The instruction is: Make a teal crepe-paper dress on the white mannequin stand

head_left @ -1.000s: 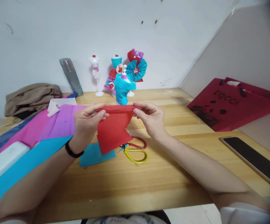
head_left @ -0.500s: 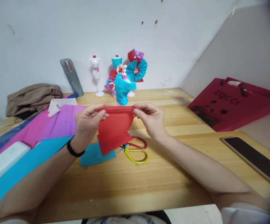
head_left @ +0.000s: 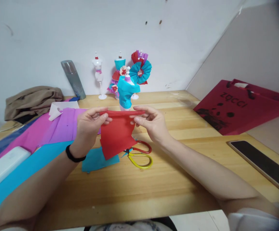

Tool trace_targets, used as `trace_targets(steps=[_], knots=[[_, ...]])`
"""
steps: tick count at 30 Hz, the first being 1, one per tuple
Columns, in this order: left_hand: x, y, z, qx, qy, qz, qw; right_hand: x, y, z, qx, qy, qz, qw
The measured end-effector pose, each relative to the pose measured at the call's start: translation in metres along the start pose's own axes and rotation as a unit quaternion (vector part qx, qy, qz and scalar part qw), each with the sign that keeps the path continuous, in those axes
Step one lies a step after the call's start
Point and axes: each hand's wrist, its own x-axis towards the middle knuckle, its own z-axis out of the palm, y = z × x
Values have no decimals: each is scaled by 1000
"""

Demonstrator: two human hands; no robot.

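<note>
A red sheet of crepe paper (head_left: 116, 134) hangs above the wooden table (head_left: 153, 189), held up by its folded top edge. My left hand (head_left: 88, 126) pinches the left end of that fold. My right hand (head_left: 151, 123) pinches the right end, its fingertips pressed into the paper. Below the sheet lie red-and-yellow scissors (head_left: 139, 154) and a small teal paper scrap (head_left: 94, 160). Just behind the fold stands a small mannequin dressed in teal paper (head_left: 125, 91).
Long purple (head_left: 62, 126), pink and teal (head_left: 26, 170) paper sheets lie at the left with a white box (head_left: 2, 166). Further mannequins, paper rosettes (head_left: 140, 69) and a grey flask (head_left: 73, 78) stand by the wall. A red bag (head_left: 238, 106) and a dark phone (head_left: 262, 165) lie at the right.
My right hand has shifted slightly left along the top fold and its fingers have pressed onto the paper's front. The left hand and sheet stay almost still.
</note>
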Motion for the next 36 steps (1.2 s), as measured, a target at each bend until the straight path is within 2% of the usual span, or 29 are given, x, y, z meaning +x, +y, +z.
trace_targets(steps=[3,11,15,22,36], knots=[[0,0,0,-8,-5,-11,1000,-2,-1,2,5,-11,-2,1000],[-4,1,1,-44,-62,-40,996,1,-1,2,45,25,2,999],[-6,1,2,-33,-73,-32,996,1,-3,4,65,30,13,997],[-5,0,5,-23,-51,25,998,0,-4,6,68,26,26,997],[-8,-1,10,-43,24,-30,998,0,1,6,38,59,23,997]])
